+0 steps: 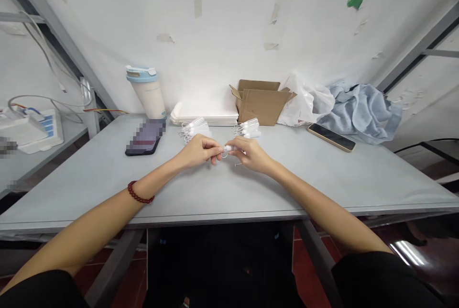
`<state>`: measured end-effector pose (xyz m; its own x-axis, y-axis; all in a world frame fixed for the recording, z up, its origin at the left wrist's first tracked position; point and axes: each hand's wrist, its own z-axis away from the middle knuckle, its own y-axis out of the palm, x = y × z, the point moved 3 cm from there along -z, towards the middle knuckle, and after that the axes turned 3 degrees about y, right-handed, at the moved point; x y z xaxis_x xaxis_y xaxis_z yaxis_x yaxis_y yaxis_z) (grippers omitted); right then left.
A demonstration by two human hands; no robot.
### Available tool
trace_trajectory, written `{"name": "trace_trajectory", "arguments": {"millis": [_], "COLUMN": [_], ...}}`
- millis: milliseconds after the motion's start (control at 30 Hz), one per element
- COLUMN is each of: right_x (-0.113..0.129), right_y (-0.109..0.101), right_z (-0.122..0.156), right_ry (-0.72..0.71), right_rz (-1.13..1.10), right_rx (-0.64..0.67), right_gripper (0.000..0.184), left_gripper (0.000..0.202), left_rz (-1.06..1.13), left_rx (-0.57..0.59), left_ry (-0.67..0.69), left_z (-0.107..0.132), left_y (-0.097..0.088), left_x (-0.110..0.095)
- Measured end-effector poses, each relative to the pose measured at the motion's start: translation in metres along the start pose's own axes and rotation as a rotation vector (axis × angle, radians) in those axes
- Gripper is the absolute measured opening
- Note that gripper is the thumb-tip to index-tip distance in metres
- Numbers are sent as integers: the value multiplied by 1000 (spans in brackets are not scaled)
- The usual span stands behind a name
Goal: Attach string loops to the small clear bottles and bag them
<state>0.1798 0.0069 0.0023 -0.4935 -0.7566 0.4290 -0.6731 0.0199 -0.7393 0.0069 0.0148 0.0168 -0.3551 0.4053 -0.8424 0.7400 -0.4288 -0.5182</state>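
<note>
Both my hands meet over the middle of the grey table (322,179). My left hand (199,150) and my right hand (251,152) each pinch a small white piece with a thin wire ring (227,149) held between their fingertips. A beaded red bracelet (139,194) circles my left wrist. Just beyond the hands lie two small heaps of similar white pieces, one on the left (193,129) and one on the right (248,127).
A dark phone (145,139) lies left of the hands, another phone (330,137) at the right. Along the wall stand a tumbler (147,90), a white tray stack (204,114), a cardboard box (261,101), a plastic bag (304,100) and blue cloth (362,109).
</note>
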Motion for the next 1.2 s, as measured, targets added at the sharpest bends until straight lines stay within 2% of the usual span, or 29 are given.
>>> {"name": "trace_trajectory", "arguments": {"millis": [233,400,533,600,733,767,900,1067,1200], "right_x": [0,1,-1,-7,-22,-26,-35,-41,-44], "right_y": [1,0,-8,-14,-26,-28,-31,-26,-22], "right_z": [1,-2,-5,-5,-4,-3,0,3,4], "right_ry": [22,56,83,97,141,160,229,259,257], "right_rz": [-14,10,44,90,202,241,332,339,381], "right_rx": [12,82,160,155,168,183,259,343,373], "right_gripper": [14,15,27,33,22,22,45,43,43], "left_gripper": [24,23,24,25,23,23,22,20,16], "left_rz": [-17,-74,-115,-152,-194,-208,-270,-266,-254], "left_rx": [7,-7,-13,-26,-37,-17,137,271,296], "left_ry": [12,2,22,15,-80,-93,-131,-200,-302], "left_z": [2,1,-1,-1,3,5,8,6,5], "left_y": [2,0,-17,-31,-57,-62,-78,-88,-87], "left_x": [-7,-7,-10,-14,-17,-16,-5,12,20]}}
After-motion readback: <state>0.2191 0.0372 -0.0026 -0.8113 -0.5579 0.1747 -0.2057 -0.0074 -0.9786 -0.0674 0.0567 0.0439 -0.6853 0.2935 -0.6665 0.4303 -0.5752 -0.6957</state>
